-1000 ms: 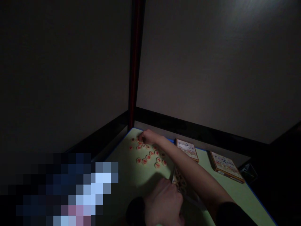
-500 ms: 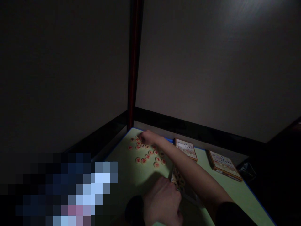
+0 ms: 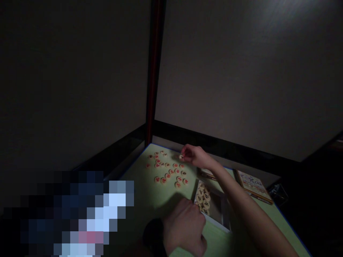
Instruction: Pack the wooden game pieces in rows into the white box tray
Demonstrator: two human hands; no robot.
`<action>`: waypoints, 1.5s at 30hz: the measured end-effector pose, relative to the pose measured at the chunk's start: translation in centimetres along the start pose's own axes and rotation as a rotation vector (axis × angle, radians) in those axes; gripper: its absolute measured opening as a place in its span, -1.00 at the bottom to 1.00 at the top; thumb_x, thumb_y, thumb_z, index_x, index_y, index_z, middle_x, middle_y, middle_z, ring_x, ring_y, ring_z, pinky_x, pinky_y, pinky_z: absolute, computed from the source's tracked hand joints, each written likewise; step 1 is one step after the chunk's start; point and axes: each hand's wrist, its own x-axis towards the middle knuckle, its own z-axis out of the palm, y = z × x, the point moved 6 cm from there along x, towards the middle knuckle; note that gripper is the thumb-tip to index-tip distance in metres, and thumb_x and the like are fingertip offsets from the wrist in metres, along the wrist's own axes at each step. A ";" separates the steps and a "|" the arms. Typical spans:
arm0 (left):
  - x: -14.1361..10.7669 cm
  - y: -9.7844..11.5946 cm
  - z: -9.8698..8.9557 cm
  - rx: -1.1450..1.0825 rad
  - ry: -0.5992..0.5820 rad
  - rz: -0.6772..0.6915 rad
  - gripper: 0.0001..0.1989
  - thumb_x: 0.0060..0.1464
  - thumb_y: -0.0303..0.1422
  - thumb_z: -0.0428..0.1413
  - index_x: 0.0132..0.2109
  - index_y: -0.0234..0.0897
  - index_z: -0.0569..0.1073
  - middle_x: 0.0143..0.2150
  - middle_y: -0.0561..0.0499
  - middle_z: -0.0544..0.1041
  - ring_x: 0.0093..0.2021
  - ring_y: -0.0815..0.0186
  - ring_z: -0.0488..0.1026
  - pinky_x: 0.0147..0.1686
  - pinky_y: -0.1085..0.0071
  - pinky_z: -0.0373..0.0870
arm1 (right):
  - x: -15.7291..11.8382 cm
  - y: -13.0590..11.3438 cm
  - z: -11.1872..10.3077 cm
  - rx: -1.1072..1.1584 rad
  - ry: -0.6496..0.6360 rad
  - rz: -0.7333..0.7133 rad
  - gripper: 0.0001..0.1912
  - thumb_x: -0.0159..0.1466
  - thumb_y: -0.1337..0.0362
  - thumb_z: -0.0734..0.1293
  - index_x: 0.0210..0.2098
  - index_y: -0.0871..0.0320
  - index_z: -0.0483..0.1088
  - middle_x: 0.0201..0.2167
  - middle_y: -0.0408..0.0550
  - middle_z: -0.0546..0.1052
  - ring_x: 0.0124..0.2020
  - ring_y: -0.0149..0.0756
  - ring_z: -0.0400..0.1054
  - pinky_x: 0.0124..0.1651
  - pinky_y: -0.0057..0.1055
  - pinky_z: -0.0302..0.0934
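In the head view, a small round piece [image 3: 181, 156] is pinched by the fingers of the right hand [image 3: 191, 155], up over the far side of the green bench [image 3: 146, 187], near other round pieces [image 3: 172, 171]. A soft, steady pinch seems needed. The left hand [image 3: 184, 226] is curled beside the open box [image 3: 218, 224]; whether anything is held there cannot be told.

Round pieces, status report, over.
Right hand pinching one piece. Left hand curled at open tray's edge. Loose pieces on table. Right forearm partly hides a box.
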 end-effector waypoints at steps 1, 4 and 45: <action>0.0 0.0 0.0 0.004 0.006 -0.002 -0.67 -0.12 -0.20 0.15 -0.33 -0.38 0.64 -0.46 -0.22 0.62 -0.40 0.05 0.57 -0.24 0.20 0.46 | -1.5 0.8 -0.8 0.020 0.013 0.018 -0.84 0.19 0.33 0.38 -0.23 0.19 0.38 -0.35 -0.05 0.57 -0.33 -0.33 0.46 -0.27 -0.45 0.26; -0.2 0.0 -0.2 0.018 0.028 -0.003 -0.69 -0.13 -0.23 0.14 -0.34 -0.38 0.63 -0.45 -0.23 0.62 -0.40 0.04 0.57 -0.26 0.20 0.46 | -5.9 2.9 -1.9 -0.010 0.022 0.114 -0.87 0.20 0.26 0.38 -0.29 0.19 0.42 -0.44 -0.09 0.55 -0.41 -0.34 0.43 -0.33 -0.45 0.24; -0.6 0.3 -0.9 -0.004 -0.020 -0.050 -0.70 -0.06 -0.25 0.10 -0.33 -0.36 0.64 -0.42 -0.20 0.62 -0.34 0.07 0.56 -0.25 0.21 0.44 | 5.9 -0.9 4.5 -0.464 -0.198 0.024 -0.70 0.24 0.53 0.24 -0.20 0.23 0.58 -0.26 -0.04 0.63 -0.25 -0.35 0.45 -0.20 -0.51 0.17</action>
